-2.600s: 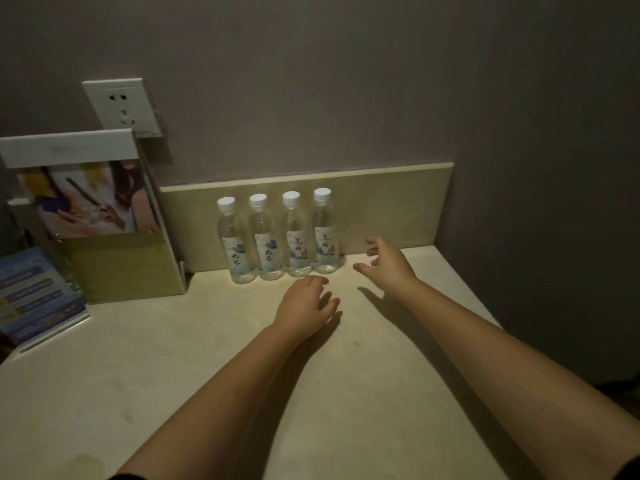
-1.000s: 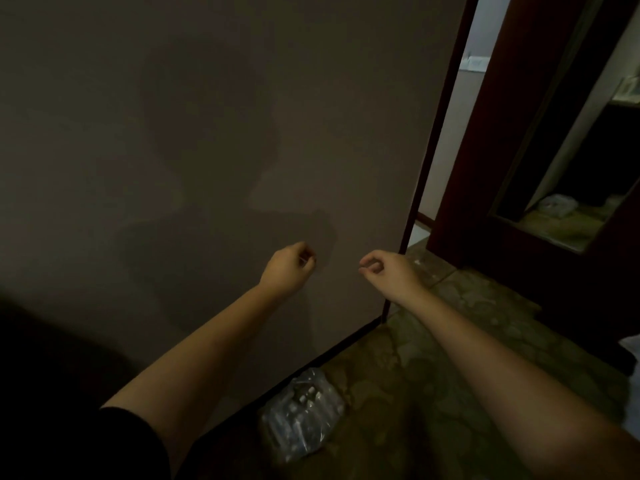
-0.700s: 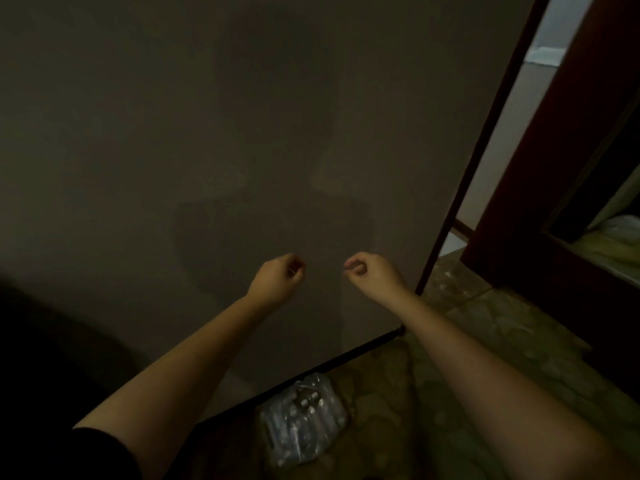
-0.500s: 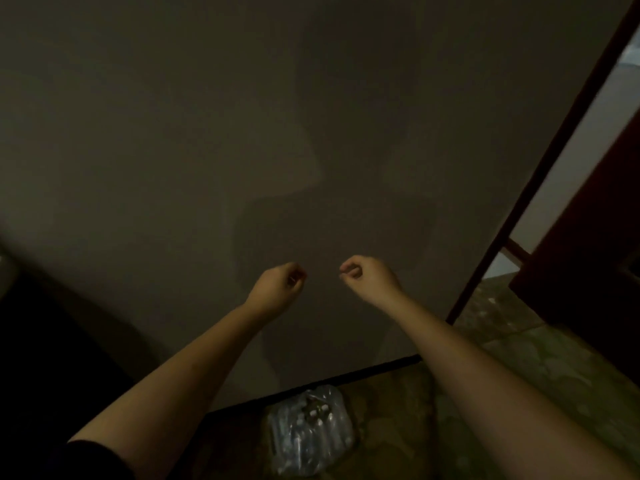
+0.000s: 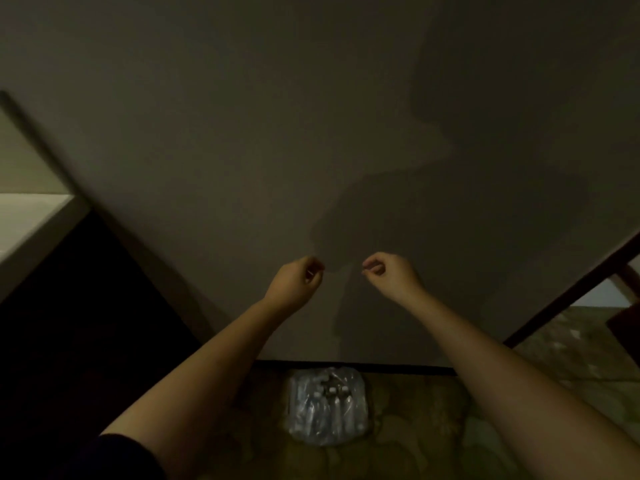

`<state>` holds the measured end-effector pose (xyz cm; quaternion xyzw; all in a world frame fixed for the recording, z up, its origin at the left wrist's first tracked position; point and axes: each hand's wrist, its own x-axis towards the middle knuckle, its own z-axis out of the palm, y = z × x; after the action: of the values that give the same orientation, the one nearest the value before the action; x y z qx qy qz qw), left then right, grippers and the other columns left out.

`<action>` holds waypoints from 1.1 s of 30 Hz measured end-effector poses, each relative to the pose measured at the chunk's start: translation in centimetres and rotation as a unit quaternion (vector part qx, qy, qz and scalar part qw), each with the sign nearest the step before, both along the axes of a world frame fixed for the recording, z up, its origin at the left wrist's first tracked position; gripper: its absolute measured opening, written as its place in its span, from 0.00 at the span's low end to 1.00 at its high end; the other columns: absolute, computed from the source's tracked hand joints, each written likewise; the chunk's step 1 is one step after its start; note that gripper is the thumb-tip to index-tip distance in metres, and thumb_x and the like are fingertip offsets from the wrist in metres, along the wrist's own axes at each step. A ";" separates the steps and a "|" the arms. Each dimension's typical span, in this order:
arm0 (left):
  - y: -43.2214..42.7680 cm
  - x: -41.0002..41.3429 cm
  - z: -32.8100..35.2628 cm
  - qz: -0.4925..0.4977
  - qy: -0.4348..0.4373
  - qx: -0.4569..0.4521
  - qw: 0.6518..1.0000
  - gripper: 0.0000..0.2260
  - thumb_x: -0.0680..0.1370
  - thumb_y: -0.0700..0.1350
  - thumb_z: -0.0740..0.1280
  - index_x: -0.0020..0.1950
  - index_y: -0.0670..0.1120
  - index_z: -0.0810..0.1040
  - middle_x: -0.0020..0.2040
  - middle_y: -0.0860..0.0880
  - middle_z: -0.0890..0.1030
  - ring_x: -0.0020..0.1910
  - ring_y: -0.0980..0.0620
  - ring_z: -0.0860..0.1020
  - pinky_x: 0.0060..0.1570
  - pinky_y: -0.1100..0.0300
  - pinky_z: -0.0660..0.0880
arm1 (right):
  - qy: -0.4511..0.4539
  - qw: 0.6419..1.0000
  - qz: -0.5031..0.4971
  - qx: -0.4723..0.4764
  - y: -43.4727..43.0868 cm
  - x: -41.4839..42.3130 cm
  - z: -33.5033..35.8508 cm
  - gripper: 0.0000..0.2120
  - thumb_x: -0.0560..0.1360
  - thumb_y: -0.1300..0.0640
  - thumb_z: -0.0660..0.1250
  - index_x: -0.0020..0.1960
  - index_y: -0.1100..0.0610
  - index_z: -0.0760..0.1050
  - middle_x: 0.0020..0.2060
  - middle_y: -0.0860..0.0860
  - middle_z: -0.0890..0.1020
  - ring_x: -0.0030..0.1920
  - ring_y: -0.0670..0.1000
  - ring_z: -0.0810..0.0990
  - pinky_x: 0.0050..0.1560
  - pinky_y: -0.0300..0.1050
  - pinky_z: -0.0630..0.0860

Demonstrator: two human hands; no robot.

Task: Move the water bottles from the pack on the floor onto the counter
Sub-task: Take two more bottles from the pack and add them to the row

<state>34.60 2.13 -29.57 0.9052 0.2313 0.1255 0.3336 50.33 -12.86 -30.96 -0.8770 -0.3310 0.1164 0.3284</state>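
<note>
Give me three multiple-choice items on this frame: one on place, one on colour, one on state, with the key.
1. The pack lies: A in the left hand; B on the floor by the wall; C in the right hand.
2. The left arm's sleeve is: A white; B dark; C red.
3. Both hands are: A curled, empty; B flat on the floor; C gripping the pack.
Key: 1 B, it sits at the wall's foot; 2 B, dark cloth at lower left; 3 A, fingers curled, nothing in them.
</note>
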 end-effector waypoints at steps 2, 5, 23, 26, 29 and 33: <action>0.1 -1.7 -0.9 0.003 0.006 -0.003 1.000 0.09 0.78 0.44 0.64 0.56 0.45 0.79 0.51 0.49 0.82 0.49 0.51 0.79 0.46 0.61 0.73 | 0.008 1.000 0.004 -0.005 0.3 -1.4 -0.8 0.04 0.72 0.60 0.70 0.46 0.55 0.80 0.34 0.47 0.79 0.39 0.48 0.79 0.43 0.41 0.74; 0.2 -4.7 -2.3 0.000 0.011 -0.009 1.000 0.10 0.79 0.45 0.63 0.57 0.45 0.79 0.52 0.48 0.81 0.49 0.51 0.79 0.46 0.61 0.73 | 0.019 1.000 0.004 -0.015 0.4 -4.3 -2.0 0.04 0.72 0.59 0.70 0.47 0.54 0.80 0.34 0.46 0.79 0.39 0.47 0.79 0.43 0.41 0.74; -0.1 -8.6 -25.3 0.033 0.092 -0.108 0.989 0.10 0.79 0.45 0.63 0.59 0.45 0.77 0.53 0.48 0.80 0.50 0.53 0.78 0.49 0.60 0.74 | 0.161 0.980 -0.025 -0.113 0.0 -10.2 -27.3 0.05 0.76 0.58 0.67 0.51 0.53 0.78 0.39 0.46 0.80 0.38 0.44 0.76 0.35 0.35 0.69; 0.4 -7.1 -34.2 0.029 0.107 -0.110 0.988 0.11 0.79 0.45 0.63 0.60 0.45 0.77 0.54 0.47 0.80 0.51 0.51 0.78 0.51 0.57 0.74 | 0.194 0.972 -0.057 -0.122 0.4 -8.8 -36.8 0.05 0.75 0.60 0.67 0.50 0.56 0.78 0.44 0.51 0.82 0.44 0.48 0.78 0.42 0.40 0.72; 0.9 -6.2 -43.7 0.028 0.114 -0.110 0.987 0.11 0.78 0.45 0.64 0.59 0.45 0.77 0.54 0.48 0.80 0.51 0.53 0.77 0.47 0.63 0.70 | 0.210 0.966 -0.081 -0.130 0.9 -7.5 -46.7 0.05 0.74 0.61 0.68 0.50 0.56 0.79 0.46 0.53 0.83 0.45 0.49 0.79 0.42 0.39 0.71; 1.1 -5.6 -56.1 0.035 0.110 -0.120 0.986 0.11 0.78 0.44 0.64 0.59 0.45 0.77 0.54 0.49 0.80 0.53 0.54 0.77 0.49 0.65 0.70 | 0.222 0.961 -0.070 -0.152 2.1 -5.9 -59.5 0.06 0.74 0.61 0.68 0.51 0.58 0.80 0.49 0.55 0.83 0.50 0.53 0.80 0.45 0.38 0.70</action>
<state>29.01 3.21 -85.63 0.8581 0.3117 0.0087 0.4078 44.40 -10.73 -90.49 -0.8897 -0.1658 0.3336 0.2640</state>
